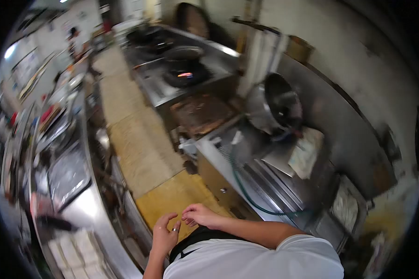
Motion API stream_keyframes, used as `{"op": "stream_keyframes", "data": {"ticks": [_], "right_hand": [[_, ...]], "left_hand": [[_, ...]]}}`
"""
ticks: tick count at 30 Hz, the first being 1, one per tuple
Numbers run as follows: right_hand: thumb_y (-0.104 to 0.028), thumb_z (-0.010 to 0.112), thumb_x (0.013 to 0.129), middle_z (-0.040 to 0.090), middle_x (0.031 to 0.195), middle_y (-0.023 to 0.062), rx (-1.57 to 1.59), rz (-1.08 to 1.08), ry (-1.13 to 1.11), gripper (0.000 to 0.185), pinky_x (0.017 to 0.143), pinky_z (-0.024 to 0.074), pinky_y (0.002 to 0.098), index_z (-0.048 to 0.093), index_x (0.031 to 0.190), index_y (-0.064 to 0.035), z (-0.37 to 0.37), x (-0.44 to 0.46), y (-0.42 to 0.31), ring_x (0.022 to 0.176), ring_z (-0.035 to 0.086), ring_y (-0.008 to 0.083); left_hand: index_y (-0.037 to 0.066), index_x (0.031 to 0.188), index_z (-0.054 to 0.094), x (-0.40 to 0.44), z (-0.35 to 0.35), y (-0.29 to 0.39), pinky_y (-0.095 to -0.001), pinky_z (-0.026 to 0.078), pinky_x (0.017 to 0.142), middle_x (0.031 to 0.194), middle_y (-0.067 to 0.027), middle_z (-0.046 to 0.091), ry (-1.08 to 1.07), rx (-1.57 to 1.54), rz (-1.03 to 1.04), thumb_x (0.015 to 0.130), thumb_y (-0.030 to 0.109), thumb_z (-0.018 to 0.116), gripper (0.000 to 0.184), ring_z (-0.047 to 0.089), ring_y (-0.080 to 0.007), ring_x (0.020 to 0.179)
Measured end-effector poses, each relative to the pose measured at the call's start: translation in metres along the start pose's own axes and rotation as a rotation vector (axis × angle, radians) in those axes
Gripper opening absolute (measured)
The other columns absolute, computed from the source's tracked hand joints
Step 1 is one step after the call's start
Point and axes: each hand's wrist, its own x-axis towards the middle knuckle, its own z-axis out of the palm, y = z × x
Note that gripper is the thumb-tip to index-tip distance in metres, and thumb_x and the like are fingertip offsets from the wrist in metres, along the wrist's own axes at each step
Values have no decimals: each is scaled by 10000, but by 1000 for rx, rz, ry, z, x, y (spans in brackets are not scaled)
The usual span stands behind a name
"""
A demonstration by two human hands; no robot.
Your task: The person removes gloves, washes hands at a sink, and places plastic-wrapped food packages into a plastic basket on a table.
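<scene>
My left hand (165, 233), with a ring on one finger, is in front of my waist. Its fingers are apart and nothing shows in them. Close beside it, my right hand (201, 216) has loosely curved fingers and also shows nothing in its grasp. A narrow gap separates the two hands. Both are above the yellow floor (172, 197), near my white shirt (256, 260), and neither touches a counter. Slight blur softens the fingers.
At right, a steel counter (207, 153) carries a large tilted pot (260, 100), a cloth (306, 151) and a green hose (239, 183). Beyond stands a stove with a wok (184, 53) and flame. A steel worktop (86, 209) at left holds white packs (74, 251). Another person (77, 44) is far off.
</scene>
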Motion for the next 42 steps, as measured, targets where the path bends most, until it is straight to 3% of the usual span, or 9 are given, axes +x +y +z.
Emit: {"op": "stream_keyframes", "data": {"ticks": [11, 17, 23, 26, 29, 32, 42], "right_hand": [[-183, 638, 997, 701, 1001, 67, 125, -249, 388, 222, 748, 566, 292, 652, 1144, -18, -94, -65, 1, 874, 681, 147], [-188, 640, 986, 704, 987, 77, 261, -287, 637, 237, 721, 565, 295, 649, 1139, -8, -79, -99, 39, 848, 684, 158], [-206, 638, 973, 700, 938, 61, 184, -224, 699, 217, 678, 548, 291, 652, 1071, -13, -37, -113, 60, 788, 668, 147], [-199, 642, 1009, 710, 999, 60, 124, -162, 689, 235, 755, 565, 293, 664, 1152, -13, -29, -117, 75, 854, 676, 142], [-199, 649, 1007, 707, 986, 52, 117, -151, 725, 228, 755, 564, 296, 668, 1146, -20, -19, -128, 80, 850, 670, 134], [-196, 660, 998, 706, 983, 53, 80, -185, 759, 227, 755, 562, 300, 670, 1141, -18, -19, -141, 85, 849, 669, 137], [-154, 679, 976, 702, 994, 69, 156, -391, 820, 227, 755, 556, 303, 652, 1135, 7, -109, -212, 114, 871, 668, 143]], "left_hand": [[-45, 1136, 697, 93, 95, 44, -393, 541, 916, 1073, -201, 725, -498, -117, 173, 916, 85, 727, 257, 698, -299, 1026], [-31, 1164, 711, 97, 104, 51, -365, 552, 903, 1086, -184, 744, -702, -42, 323, 933, 87, 717, 260, 712, -268, 1049], [-37, 1161, 709, 73, 103, 30, -368, 563, 894, 1105, -188, 746, -781, -174, 274, 948, 102, 705, 254, 719, -274, 1061], [-23, 1168, 708, 61, 100, 27, -381, 572, 871, 1091, -196, 751, -812, -228, 281, 944, 142, 714, 278, 730, -286, 1033], [-33, 1160, 710, 50, 99, 30, -372, 561, 910, 1124, -182, 748, -856, -217, 195, 954, 122, 706, 257, 718, -260, 1074], [-20, 1169, 709, 41, 113, 15, -375, 566, 887, 1089, -186, 753, -810, -243, 309, 949, 152, 713, 280, 731, -269, 1026], [-18, 1181, 705, 14, 183, 99, -351, 561, 901, 1125, -157, 751, -875, -153, 263, 965, 114, 697, 253, 713, -228, 1065]]}}
